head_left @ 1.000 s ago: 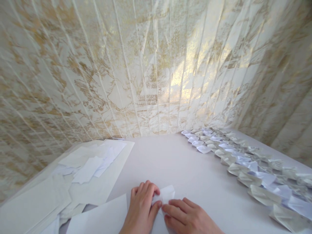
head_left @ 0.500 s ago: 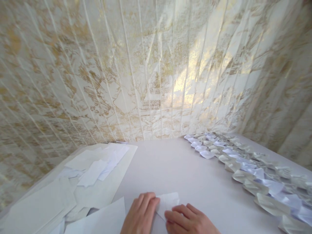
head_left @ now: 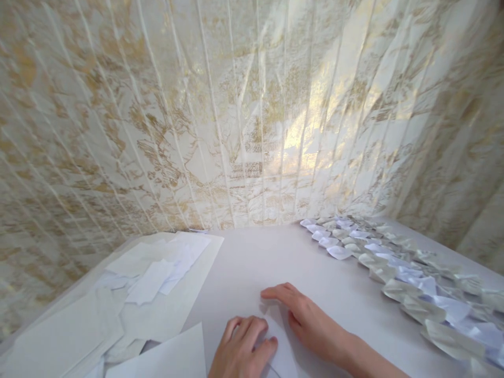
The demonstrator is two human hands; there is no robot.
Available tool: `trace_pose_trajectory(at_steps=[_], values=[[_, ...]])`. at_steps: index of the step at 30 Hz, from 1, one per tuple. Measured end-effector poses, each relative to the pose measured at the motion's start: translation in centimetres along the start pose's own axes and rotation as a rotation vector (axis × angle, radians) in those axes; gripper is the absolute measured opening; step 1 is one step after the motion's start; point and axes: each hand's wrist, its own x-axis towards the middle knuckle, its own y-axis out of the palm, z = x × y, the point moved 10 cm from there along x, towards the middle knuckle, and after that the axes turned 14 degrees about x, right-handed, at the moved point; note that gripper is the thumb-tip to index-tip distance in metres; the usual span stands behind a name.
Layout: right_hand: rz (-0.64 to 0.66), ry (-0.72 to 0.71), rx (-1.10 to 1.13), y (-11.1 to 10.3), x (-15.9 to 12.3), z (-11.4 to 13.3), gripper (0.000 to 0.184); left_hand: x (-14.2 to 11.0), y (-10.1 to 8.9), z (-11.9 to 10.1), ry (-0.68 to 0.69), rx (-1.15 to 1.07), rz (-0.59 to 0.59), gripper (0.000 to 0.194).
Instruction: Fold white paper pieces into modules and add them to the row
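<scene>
A small white piece of paper (head_left: 280, 336), partly folded, lies on the table in front of me. My left hand (head_left: 246, 344) holds it down from the left, fingers curved and thumb resting on the paper. My right hand (head_left: 301, 315) is at its upper right side, index finger stretched out to the left just past the paper's tip. The right hand's other fingers are partly hidden, and it grips nothing that I can see. The paper's near end runs out of the bottom of the view.
Loose white sheets (head_left: 157, 278) are heaped on the left of the table (head_left: 236, 262), one larger sheet (head_left: 169, 354) close to my left hand. Rows of folded paper pieces (head_left: 409, 304), white and greyish, line the right side. A patterned curtain (head_left: 220, 115) hangs behind.
My right hand has moved up and away from the paper's lower edge, and its index finger has straightened. The paper has turned and now points away from me. My left hand has shifted slightly right.
</scene>
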Motion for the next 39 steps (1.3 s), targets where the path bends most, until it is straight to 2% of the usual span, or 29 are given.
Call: trace_pose_trajectory(at_steps=[2, 4, 6, 9, 13, 16, 21, 27, 32, 35, 37, 39], values=[[0.078, -0.061, 0.027, 0.8, 0.1, 0.7, 0.075, 0.7, -0.2, 0.5, 0.020, -0.096, 0.049, 0.012], [0.115, -0.070, 0.009, 1.0, -0.2, 1.0, 0.069, 1.1, -0.2, 1.3, -0.010, -0.127, 0.092, 0.021], [0.136, -0.029, -0.023, 0.8, -0.7, 0.9, 0.065, 1.0, 0.0, 1.7, -0.034, -0.143, 0.133, 0.027], [0.183, 0.048, -0.012, 0.5, -1.5, 0.6, 0.059, 0.5, 0.6, 1.3, -0.031, -0.163, 0.208, 0.024], [0.219, 0.142, 0.083, 0.4, -1.9, 0.2, 0.059, 0.2, 1.2, 0.9, -0.079, -0.186, 0.298, 0.043], [0.235, 0.186, 0.117, 0.6, -1.9, 0.0, 0.063, 0.7, 1.2, 1.1, -0.147, -0.234, 0.335, 0.036], [0.246, 0.134, 0.105, 0.7, -1.9, 0.4, 0.059, 1.4, 0.7, 1.0, -0.109, -0.234, 0.309, 0.029], [0.238, 0.038, -0.001, 0.5, -1.7, 0.7, 0.046, 1.1, 1.1, 1.0, -0.113, -0.242, 0.376, 0.041], [0.188, 0.024, -0.093, 0.5, -1.4, 0.3, 0.034, 1.0, 0.5, 1.0, -0.077, -0.242, 0.268, 0.027], [0.193, 0.044, -0.131, 0.6, -1.4, 0.3, 0.027, 0.8, 0.7, 1.2, -0.086, -0.267, 0.251, 0.027], [0.216, 0.072, -0.087, 0.6, -1.6, 0.6, 0.031, 0.7, 1.0, 1.4, -0.110, -0.292, 0.273, 0.033], [0.243, 0.111, -0.005, 0.7, -1.9, 0.9, 0.043, 0.7, 1.1, 1.4, -0.131, -0.324, 0.299, 0.038]])
